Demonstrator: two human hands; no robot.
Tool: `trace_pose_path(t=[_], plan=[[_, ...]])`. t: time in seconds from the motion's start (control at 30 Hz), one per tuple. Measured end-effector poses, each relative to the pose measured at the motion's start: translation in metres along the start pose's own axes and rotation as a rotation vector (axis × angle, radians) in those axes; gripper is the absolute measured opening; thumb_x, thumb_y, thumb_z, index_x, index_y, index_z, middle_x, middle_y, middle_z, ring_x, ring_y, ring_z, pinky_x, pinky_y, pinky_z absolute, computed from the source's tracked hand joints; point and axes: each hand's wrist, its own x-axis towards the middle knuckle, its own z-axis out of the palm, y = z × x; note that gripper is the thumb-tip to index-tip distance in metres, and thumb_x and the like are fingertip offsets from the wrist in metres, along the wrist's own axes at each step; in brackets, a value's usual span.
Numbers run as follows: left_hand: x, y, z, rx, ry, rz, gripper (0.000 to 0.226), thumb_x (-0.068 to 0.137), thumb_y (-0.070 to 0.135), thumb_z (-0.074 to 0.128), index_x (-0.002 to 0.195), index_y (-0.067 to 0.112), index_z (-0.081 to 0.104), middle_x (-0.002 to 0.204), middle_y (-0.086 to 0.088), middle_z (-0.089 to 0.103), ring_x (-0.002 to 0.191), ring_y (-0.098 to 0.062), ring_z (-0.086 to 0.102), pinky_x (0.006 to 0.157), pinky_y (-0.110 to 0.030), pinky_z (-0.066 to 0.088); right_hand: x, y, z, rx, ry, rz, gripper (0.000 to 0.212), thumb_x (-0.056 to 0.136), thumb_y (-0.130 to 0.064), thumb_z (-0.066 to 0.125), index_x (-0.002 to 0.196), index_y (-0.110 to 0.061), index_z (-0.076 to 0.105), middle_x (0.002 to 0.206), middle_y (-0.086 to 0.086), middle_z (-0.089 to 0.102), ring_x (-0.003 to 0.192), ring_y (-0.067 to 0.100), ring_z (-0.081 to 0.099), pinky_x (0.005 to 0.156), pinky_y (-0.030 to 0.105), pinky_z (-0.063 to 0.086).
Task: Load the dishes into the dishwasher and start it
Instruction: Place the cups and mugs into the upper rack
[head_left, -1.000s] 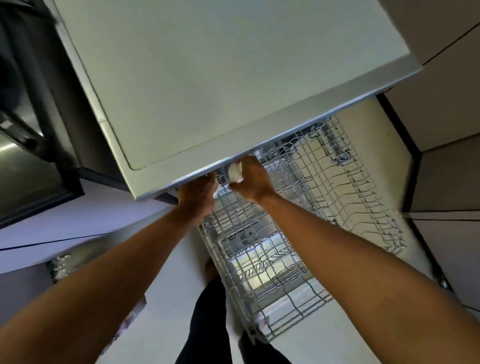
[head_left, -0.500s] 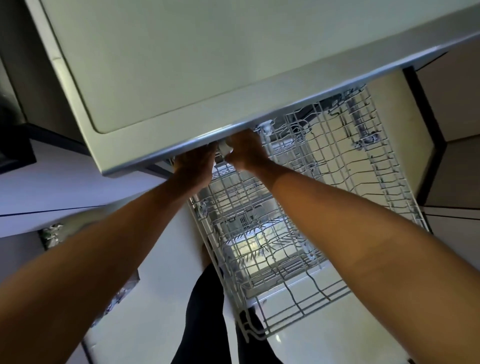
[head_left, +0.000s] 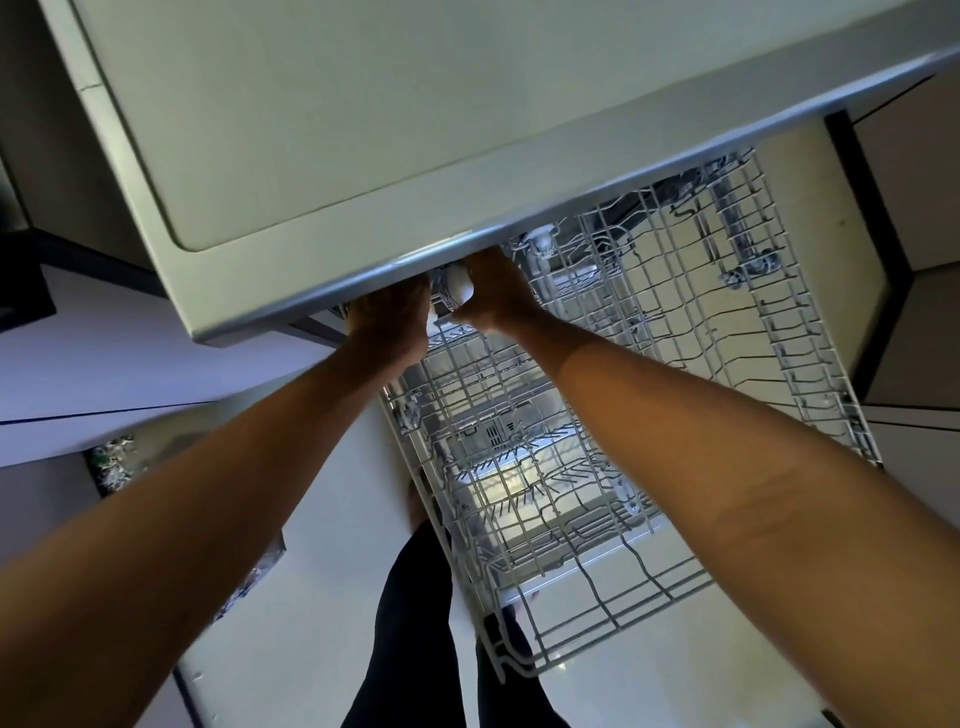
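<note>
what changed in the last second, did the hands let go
Little changed. Both hands reached slightly further under the counter edge; the right hand keeps hold of the small white object, the left hand beside it. The pulled-out wire rack stayed put; mainly the view shifted.

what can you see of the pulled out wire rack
The wire rack is a pale grey coated-wire grid with raised sides and rows of tines, no dishes visible in it. It sits pulled out, its far end hidden under the counter edge. There the left hand and right hand meet above its wires, the right gripping a small white object.
</note>
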Motion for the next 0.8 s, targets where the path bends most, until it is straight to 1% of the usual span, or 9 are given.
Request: trace_pose_path(t=[0.13, 0.23, 0.3, 0.4, 0.5, 0.57, 0.67, 0.73, 0.8], plan=[[-0.006, 0.000, -0.002, -0.045, 0.072, 0.007, 0.080, 0.077, 0.031, 0.078, 0.142, 0.015, 0.035, 0.137, -0.012, 0.046, 0.129, -0.036, 0.043, 0.100, -0.047, 0.039, -0.005, 0.001, -0.004, 0.101, 0.044, 0.022, 0.088, 0.061, -0.023, 0.092, 0.136, -0.017, 0.047, 0.127, 0.010, 0.050, 0.113, 0.027, 0.055, 0.094, 0.039, 0.049], [-0.008, -0.001, 0.002, -0.037, 0.218, 0.066, 0.066, 0.083, 0.042, 0.069, 0.138, 0.015, 0.044, 0.134, -0.012, 0.053, 0.124, -0.035, 0.049, 0.097, -0.046, 0.041, -0.012, 0.004, -0.010, 0.091, 0.061, 0.004, 0.086, 0.067, -0.029, 0.091, 0.139, -0.016, 0.047, 0.132, 0.010, 0.052, 0.119, 0.026, 0.052, 0.098, 0.031, 0.042], [-0.009, -0.005, 0.004, -0.015, 0.316, 0.090, 0.053, 0.085, 0.046, 0.063, 0.127, 0.015, 0.054, 0.120, -0.011, 0.061, 0.111, -0.035, 0.058, 0.088, -0.046, 0.048, -0.016, 0.005, -0.012, 0.091, 0.087, -0.007, 0.080, 0.071, -0.035, 0.088, 0.139, -0.016, 0.050, 0.135, 0.009, 0.053, 0.124, 0.025, 0.050, 0.100, 0.028, 0.037], [-0.020, -0.009, 0.003, -0.027, 0.423, 0.137, 0.036, 0.084, 0.049, 0.060, 0.103, 0.018, 0.061, 0.100, -0.006, 0.065, 0.094, -0.030, 0.062, 0.077, -0.041, 0.051, -0.026, 0.008, -0.019, 0.119, 0.133, 0.010, 0.069, 0.074, -0.040, 0.086, 0.132, -0.017, 0.057, 0.132, 0.008, 0.057, 0.123, 0.025, 0.053, 0.101, 0.029, 0.039], [-0.037, -0.016, 0.005, -0.063, 0.509, 0.184, 0.025, 0.084, 0.045, 0.060, 0.090, 0.020, 0.062, 0.096, -0.002, 0.064, 0.092, -0.026, 0.059, 0.073, -0.038, 0.050, -0.038, 0.010, -0.029, 0.106, 0.139, 0.045, 0.057, 0.076, -0.038, 0.084, 0.125, -0.018, 0.061, 0.128, 0.007, 0.061, 0.117, 0.024, 0.058, 0.097, 0.030, 0.046], [-0.051, -0.016, 0.006, -0.078, 0.532, 0.207, 0.022, 0.083, 0.039, 0.062, 0.088, 0.018, 0.067, 0.099, -0.005, 0.066, 0.095, -0.028, 0.059, 0.073, -0.037, 0.050, -0.049, 0.011, -0.039, 0.095, 0.143, 0.052, 0.053, 0.078, -0.036, 0.082, 0.124, -0.019, 0.062, 0.126, 0.007, 0.062, 0.114, 0.024, 0.060, 0.096, 0.033, 0.048], [-0.070, -0.015, 0.004, -0.146, 0.484, 0.200, 0.021, 0.084, 0.035, 0.065, 0.088, 0.015, 0.069, 0.099, -0.008, 0.069, 0.093, -0.031, 0.063, 0.071, -0.037, 0.051, -0.069, 0.011, -0.055, 0.105, 0.113, 0.092, 0.042, 0.083, -0.035, 0.077, 0.121, -0.025, 0.063, 0.125, 0.004, 0.064, 0.111, 0.022, 0.062, 0.096, 0.037, 0.051], [-0.090, -0.013, 0.000, -0.304, 0.432, 0.085, 0.021, 0.087, 0.036, 0.064, 0.092, 0.017, 0.070, 0.097, -0.005, 0.072, 0.088, -0.029, 0.066, 0.066, -0.033, 0.050, -0.087, 0.009, -0.066, 0.089, 0.088, 0.093, 0.028, 0.086, -0.034, 0.074, 0.113, -0.027, 0.067, 0.116, 0.000, 0.070, 0.104, 0.020, 0.065, 0.091, 0.035, 0.053], [-0.105, -0.019, -0.006, -0.460, 0.396, -0.069, 0.020, 0.088, 0.037, 0.065, 0.100, 0.022, 0.071, 0.100, -0.004, 0.073, 0.090, -0.029, 0.068, 0.068, -0.032, 0.050, -0.100, 0.003, -0.076, 0.051, 0.094, 0.065, 0.020, 0.088, -0.035, 0.072, 0.107, -0.028, 0.069, 0.111, 0.000, 0.073, 0.099, 0.021, 0.068, 0.087, 0.034, 0.055]])
